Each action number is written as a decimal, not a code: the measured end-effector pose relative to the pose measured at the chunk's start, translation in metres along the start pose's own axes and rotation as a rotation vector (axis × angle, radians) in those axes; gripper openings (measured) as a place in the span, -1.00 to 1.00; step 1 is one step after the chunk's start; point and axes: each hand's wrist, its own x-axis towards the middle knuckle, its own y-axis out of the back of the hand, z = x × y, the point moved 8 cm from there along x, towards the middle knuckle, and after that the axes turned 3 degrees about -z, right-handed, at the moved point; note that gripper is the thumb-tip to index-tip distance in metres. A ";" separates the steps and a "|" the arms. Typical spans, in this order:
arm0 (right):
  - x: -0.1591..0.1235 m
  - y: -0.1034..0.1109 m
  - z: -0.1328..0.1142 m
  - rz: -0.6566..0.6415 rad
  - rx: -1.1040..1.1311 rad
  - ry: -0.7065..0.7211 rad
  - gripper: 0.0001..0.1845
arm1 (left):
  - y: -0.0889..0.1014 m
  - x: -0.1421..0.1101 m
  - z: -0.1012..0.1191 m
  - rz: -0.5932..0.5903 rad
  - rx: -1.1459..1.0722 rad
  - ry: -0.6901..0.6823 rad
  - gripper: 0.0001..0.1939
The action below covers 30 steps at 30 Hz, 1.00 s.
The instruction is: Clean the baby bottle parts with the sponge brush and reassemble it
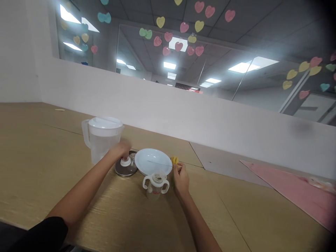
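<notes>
My left hand (123, 149), blurred, reaches down with its fingers closed at a white bottle collar (125, 161). The collar is on a round metal tray (126, 171), beside a small clear piece (132, 158). A white bowl (151, 155) stands right of the tray. My right hand (181, 177) pinches a thin wire-like rod (160, 163) that extends left across the bowl. A yellow ridged piece (174, 160) shows at those fingertips; whether it joins the rod is unclear. In front of the bowl stands a clear baby bottle (155, 191) with two white handles and an open top.
Behind my left forearm stands a clear lidded pitcher (103, 140) holding water. A pink board (296, 192) lies on the wooden table (126, 224) at the right. A low white wall (157, 108) runs along the back, below glass with heart-shaped notes.
</notes>
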 end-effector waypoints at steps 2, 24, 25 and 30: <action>-0.001 0.012 -0.008 0.065 0.015 -0.007 -0.48 | 0.018 -0.014 0.001 0.098 0.015 -0.011 -0.87; -0.078 0.032 -0.114 0.390 0.033 0.970 -0.41 | 0.050 -0.116 0.126 0.361 -0.238 -0.850 -0.86; -0.079 0.032 -0.112 0.404 0.045 0.960 -0.41 | 0.051 -0.114 0.124 0.330 -0.304 -0.890 -0.86; -0.082 0.035 -0.110 0.446 0.072 0.939 -0.34 | 0.054 -0.103 0.120 0.223 -0.566 -1.020 -0.87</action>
